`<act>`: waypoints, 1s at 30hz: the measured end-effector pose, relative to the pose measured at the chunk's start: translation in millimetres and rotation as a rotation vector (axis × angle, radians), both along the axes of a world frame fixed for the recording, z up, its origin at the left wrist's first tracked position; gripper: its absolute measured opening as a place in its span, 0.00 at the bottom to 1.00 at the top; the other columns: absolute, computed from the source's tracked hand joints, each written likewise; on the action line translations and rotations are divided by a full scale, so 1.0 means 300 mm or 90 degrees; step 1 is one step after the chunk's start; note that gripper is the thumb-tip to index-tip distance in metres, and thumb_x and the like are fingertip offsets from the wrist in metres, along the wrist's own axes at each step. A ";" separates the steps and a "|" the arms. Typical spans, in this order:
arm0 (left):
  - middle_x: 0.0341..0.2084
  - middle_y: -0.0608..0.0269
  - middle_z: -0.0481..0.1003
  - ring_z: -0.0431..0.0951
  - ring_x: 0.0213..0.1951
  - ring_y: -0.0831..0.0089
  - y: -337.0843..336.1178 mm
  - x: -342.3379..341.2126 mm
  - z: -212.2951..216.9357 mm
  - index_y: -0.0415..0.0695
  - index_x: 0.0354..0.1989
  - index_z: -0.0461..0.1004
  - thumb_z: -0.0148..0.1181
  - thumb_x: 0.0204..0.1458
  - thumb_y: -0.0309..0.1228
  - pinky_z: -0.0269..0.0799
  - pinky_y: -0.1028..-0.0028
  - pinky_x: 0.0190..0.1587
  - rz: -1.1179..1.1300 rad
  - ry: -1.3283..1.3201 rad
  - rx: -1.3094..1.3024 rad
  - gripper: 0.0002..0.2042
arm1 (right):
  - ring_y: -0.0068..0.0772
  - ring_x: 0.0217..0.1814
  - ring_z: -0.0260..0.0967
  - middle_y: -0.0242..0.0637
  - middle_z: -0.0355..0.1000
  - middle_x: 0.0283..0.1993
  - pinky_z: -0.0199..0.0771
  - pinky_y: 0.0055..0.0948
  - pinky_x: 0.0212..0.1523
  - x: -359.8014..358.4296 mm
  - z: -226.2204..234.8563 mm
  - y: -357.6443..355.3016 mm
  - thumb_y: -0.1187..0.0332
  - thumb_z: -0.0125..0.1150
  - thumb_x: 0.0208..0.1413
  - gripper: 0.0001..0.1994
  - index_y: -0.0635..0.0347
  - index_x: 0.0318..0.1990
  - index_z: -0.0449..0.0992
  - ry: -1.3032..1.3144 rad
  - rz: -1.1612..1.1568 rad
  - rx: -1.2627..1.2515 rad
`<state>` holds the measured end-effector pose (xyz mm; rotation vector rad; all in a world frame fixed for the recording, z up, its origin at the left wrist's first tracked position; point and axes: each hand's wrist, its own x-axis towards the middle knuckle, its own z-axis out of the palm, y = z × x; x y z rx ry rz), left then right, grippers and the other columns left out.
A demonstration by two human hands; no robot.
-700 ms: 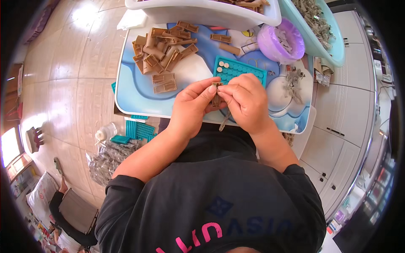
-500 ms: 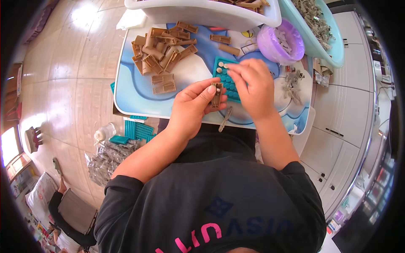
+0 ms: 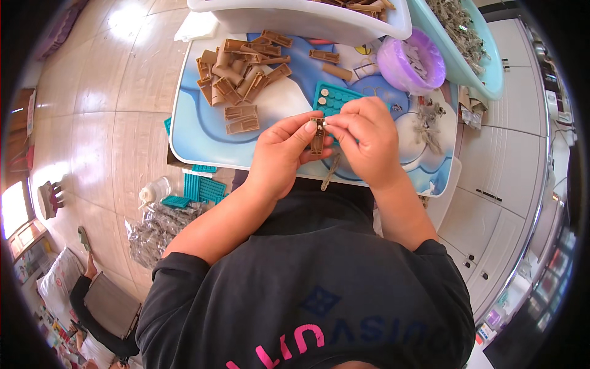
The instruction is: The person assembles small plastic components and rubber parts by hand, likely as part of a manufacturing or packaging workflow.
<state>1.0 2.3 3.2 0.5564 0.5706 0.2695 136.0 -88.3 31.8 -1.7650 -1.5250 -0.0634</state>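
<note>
My left hand (image 3: 279, 154) holds a small brown plastic half-shell (image 3: 317, 136) upright between thumb and fingers, its hollow side with small parts inside facing up. At the shell's top end, my right hand (image 3: 369, 136) pinches a small pale round piece, mostly hidden by the fingertips. Just behind both hands lies a teal moulded tray (image 3: 339, 98) with rows of round pockets. Two small pale discs (image 3: 322, 101) sit at its left edge. A slim metal tool, perhaps tweezers (image 3: 330, 173), lies at the table's front edge below the left hand.
Brown shells lie in a pile (image 3: 236, 71) on the left of the patterned table (image 3: 203, 147). A white bin (image 3: 295, 21) stands behind, beside a purple bowl (image 3: 386, 61) and a pale teal tub (image 3: 485, 83) of grey parts. Wired parts (image 3: 429, 126) lie at right. A bag (image 3: 163, 230) rests on the floor.
My right hand has moved from the teal tray down and left to the brown shell. One pale disc is gone from the tray. The left hand still holds the shell.
</note>
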 end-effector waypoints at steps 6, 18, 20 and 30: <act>0.37 0.57 0.74 0.76 0.39 0.71 -0.009 -0.002 -0.001 0.34 0.49 0.69 0.50 0.58 0.28 0.76 0.69 0.43 0.001 0.010 0.008 0.13 | 0.38 0.30 0.65 0.35 0.68 0.28 0.66 0.32 0.30 -0.020 -0.028 -0.007 0.77 0.65 0.37 0.07 0.61 0.27 0.75 -0.040 0.005 0.022; 0.38 0.57 0.74 0.76 0.38 0.72 -0.005 -0.002 -0.016 0.34 0.50 0.67 0.47 0.59 0.29 0.77 0.70 0.42 0.016 0.014 -0.001 0.14 | 0.38 0.31 0.65 0.35 0.69 0.29 0.66 0.33 0.31 -0.039 -0.024 -0.005 0.75 0.64 0.40 0.10 0.61 0.34 0.77 -0.046 0.045 0.003; 0.38 0.56 0.75 0.77 0.37 0.71 -0.005 -0.002 -0.018 0.36 0.50 0.68 0.48 0.59 0.29 0.77 0.69 0.40 0.007 0.000 0.002 0.14 | 0.38 0.32 0.65 0.34 0.69 0.30 0.66 0.33 0.31 -0.010 -0.020 0.000 0.75 0.64 0.39 0.10 0.60 0.34 0.77 -0.023 0.016 -0.012; 0.37 0.54 0.74 0.76 0.38 0.70 0.002 -0.004 -0.001 0.35 0.50 0.67 0.47 0.59 0.29 0.77 0.69 0.41 -0.003 0.002 -0.003 0.13 | 0.37 0.32 0.65 0.33 0.68 0.29 0.66 0.33 0.31 0.058 -0.083 0.072 0.74 0.65 0.39 0.05 0.58 0.25 0.75 -0.108 -0.039 -0.060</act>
